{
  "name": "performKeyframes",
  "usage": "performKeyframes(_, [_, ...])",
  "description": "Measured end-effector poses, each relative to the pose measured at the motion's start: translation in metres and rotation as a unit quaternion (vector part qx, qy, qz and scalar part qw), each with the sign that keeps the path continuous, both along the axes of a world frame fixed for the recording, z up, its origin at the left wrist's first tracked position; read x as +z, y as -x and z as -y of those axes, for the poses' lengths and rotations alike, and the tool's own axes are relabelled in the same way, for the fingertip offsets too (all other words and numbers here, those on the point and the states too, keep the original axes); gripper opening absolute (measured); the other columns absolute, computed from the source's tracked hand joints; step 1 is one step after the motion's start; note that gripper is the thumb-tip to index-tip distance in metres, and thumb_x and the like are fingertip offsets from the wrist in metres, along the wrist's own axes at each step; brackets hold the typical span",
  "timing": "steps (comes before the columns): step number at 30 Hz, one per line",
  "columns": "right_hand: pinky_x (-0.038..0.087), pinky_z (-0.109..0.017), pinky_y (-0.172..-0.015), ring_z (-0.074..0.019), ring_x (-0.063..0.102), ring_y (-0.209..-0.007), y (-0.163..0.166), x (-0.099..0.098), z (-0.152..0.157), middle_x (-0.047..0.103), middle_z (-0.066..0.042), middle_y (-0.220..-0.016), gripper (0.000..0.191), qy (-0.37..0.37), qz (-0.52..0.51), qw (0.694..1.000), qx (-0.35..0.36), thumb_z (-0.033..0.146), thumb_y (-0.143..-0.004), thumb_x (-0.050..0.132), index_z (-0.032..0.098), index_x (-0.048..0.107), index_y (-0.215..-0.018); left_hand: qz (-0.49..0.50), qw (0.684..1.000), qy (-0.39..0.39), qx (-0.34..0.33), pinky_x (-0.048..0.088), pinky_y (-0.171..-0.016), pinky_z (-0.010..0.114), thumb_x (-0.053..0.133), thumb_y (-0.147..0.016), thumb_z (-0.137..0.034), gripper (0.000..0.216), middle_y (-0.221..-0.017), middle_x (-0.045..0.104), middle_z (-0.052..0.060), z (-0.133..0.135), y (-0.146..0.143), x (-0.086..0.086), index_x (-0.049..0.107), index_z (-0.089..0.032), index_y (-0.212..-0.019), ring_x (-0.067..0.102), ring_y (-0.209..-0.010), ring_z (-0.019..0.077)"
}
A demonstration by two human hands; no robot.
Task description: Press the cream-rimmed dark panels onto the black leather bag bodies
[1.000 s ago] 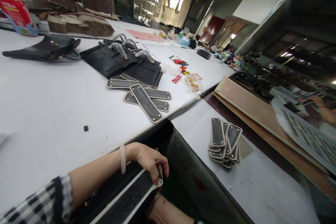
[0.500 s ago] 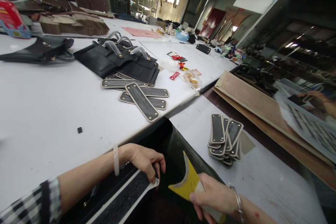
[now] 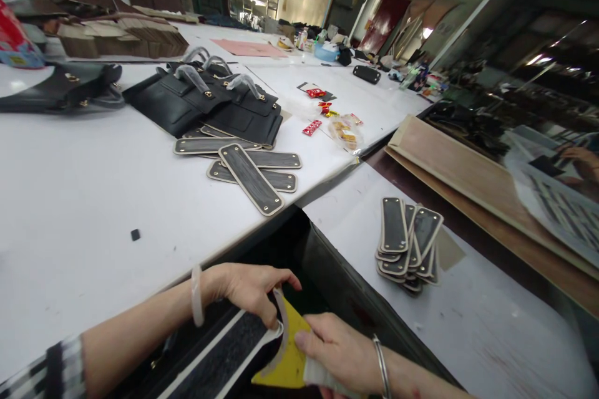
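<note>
My left hand (image 3: 250, 290) pinches the rounded end of a long black panel with a cream border (image 3: 224, 355), held low in the gap between two white tables. My right hand (image 3: 334, 349) grips a yellow curved-edged piece (image 3: 287, 355) and holds it against that same end, the two hands almost touching. On the left table lie several similar black bordered panels (image 3: 250, 177), fanned in front of black handbags (image 3: 210, 103) with wrapped handles. Another stack of these panels (image 3: 407, 243) rests on the right table.
A small black chip (image 3: 135, 234) lies on the left white table (image 3: 70, 199). Snack wrappers (image 3: 339, 131) sit near its far corner. Brown boards (image 3: 472, 190) run along the right table's far side. Another black bag (image 3: 60, 90) lies at far left; cardboard stacks (image 3: 121, 37) stand behind.
My right hand came up from below with the yellow piece and moved left until it met the panel end held by my left hand. The left hand stayed in place.
</note>
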State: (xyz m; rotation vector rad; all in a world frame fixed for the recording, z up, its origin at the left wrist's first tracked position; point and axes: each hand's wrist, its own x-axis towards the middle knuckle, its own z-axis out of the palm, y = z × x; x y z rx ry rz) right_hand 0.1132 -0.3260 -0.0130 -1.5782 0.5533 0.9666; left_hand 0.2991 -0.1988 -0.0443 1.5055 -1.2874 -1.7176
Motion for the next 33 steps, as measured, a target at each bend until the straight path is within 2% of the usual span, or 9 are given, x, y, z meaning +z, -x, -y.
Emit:
performKeyframes(10, [0.034, -0.012, -0.03, -0.0063, 0.04, -0.029, -0.005, 0.003, -0.008, 0.051, 0.005, -0.048, 0.025, 0.002, -0.022, 1.0, -0.016, 0.032, -0.097, 0.033, 0.016, 0.05, -0.091, -0.013, 1.0, 0.021, 0.019, 0.052, -0.071, 0.027, 0.077, -0.055, -0.023, 0.086, -0.092, 0.068, 0.002, -0.001, 0.001, -0.015, 0.046, -0.019, -0.135, 0.066, -0.085, 0.024])
performKeyframes(14, [0.033, -0.013, -0.032, -0.0077, 0.045, -0.037, -0.004, 0.0, -0.01, 0.053, 0.003, -0.054, 0.029, 0.004, -0.008, 1.0, -0.023, 0.04, -0.095, 0.038, 0.015, 0.053, -0.093, -0.025, 0.999, 0.019, 0.021, 0.052, -0.071, 0.027, 0.076, -0.056, -0.022, 0.085, -0.092, 0.069, 0.001, -0.001, 0.001, -0.016, 0.045, -0.02, -0.136, 0.066, -0.083, 0.023])
performKeyframes(20, [0.036, -0.015, -0.039, -0.0077, 0.048, -0.048, 0.005, -0.015, -0.015, 0.059, -0.003, -0.073, 0.052, -0.002, 0.044, 0.998, -0.038, 0.063, -0.086, 0.044, 0.014, 0.059, -0.092, -0.016, 0.999, 0.027, 0.02, 0.052, -0.067, 0.025, 0.075, -0.056, -0.021, 0.086, -0.093, 0.069, 0.001, -0.001, 0.001, -0.013, 0.044, -0.02, -0.136, 0.066, -0.083, 0.023])
performKeyframes(26, [0.044, -0.019, -0.063, -0.0152, 0.056, -0.076, 0.014, -0.029, -0.024, 0.064, -0.005, -0.085, 0.054, 0.015, 0.125, 0.99, -0.056, 0.063, -0.09, 0.043, 0.014, 0.065, -0.095, -0.008, 0.999, 0.042, 0.021, 0.051, -0.063, 0.025, 0.073, -0.057, -0.02, 0.085, -0.089, 0.069, 0.001, -0.002, 0.0, -0.009, 0.044, -0.019, -0.137, 0.065, -0.081, 0.0236])
performKeyframes(29, [0.045, -0.02, -0.066, -0.0169, 0.057, -0.079, 0.015, -0.029, -0.028, 0.065, -0.006, -0.087, 0.058, 0.005, 0.126, 0.989, -0.073, 0.066, -0.09, 0.041, 0.015, 0.066, -0.097, -0.008, 0.999, 0.04, 0.019, 0.05, -0.061, 0.025, 0.071, -0.056, -0.019, 0.085, -0.087, 0.069, 0.0, -0.002, -0.001, -0.008, 0.044, -0.02, -0.136, 0.065, -0.08, 0.0237])
performKeyframes(33, [0.046, -0.022, -0.067, -0.0166, 0.058, -0.075, 0.012, -0.025, -0.029, 0.066, -0.007, -0.086, 0.064, 0.014, 0.112, 0.992, -0.062, 0.071, -0.087, 0.041, 0.013, 0.067, -0.097, -0.015, 0.999, 0.028, 0.021, 0.05, -0.06, 0.025, 0.069, -0.055, -0.016, 0.086, -0.087, 0.069, 0.001, -0.002, 0.0, -0.007, 0.043, -0.019, -0.137, 0.065, -0.079, 0.0242])
